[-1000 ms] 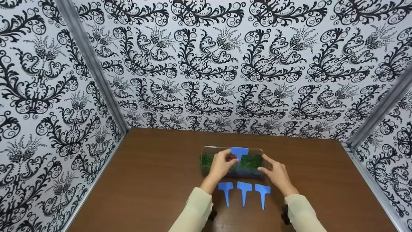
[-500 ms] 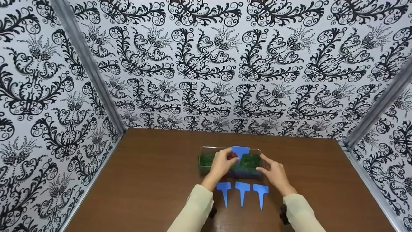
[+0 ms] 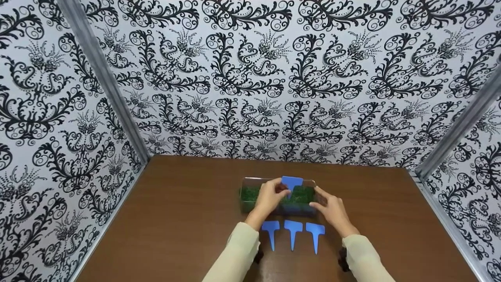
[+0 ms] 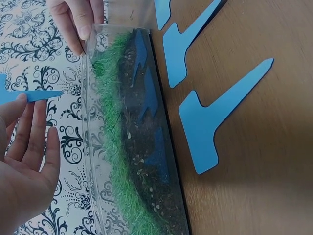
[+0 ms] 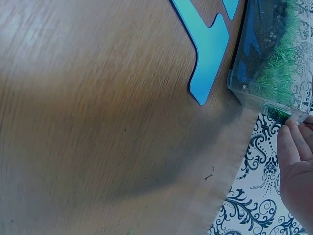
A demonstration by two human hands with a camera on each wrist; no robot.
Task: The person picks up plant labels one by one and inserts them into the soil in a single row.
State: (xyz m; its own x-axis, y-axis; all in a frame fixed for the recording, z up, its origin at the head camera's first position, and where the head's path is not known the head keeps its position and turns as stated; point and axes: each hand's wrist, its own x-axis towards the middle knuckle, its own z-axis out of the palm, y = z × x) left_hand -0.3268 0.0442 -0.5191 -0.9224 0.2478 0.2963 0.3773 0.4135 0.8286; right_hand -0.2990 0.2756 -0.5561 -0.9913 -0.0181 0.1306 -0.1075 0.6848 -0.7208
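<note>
My left hand (image 3: 269,199) pinches a blue T-shaped plant label (image 3: 292,181) between thumb and fingers. The label hangs over a long clear planter box (image 3: 247,206), stem downward; in the left wrist view its pointed tip (image 4: 59,93) shows above the rim level. Inside the box, green artificial grass (image 4: 113,127) tops a layer of dark soil with small stones (image 4: 142,166). My right hand (image 3: 333,210) grips the box's right end, thumb at the near corner and fingers toward the far one. Three more blue plant labels (image 3: 293,232) lie in a row in front.
All of it stands on a brown wooden table (image 3: 188,219). Behind and at the sides rise walls with black-and-white scroll patterns (image 3: 250,78), with grey metal posts (image 3: 105,78) at the corners. Blue label reflections (image 4: 149,98) show on the box's front wall.
The head view has shifted slightly. The label in my left hand sits a little higher over the box than before. My right hand keeps its grip on the box end.
</note>
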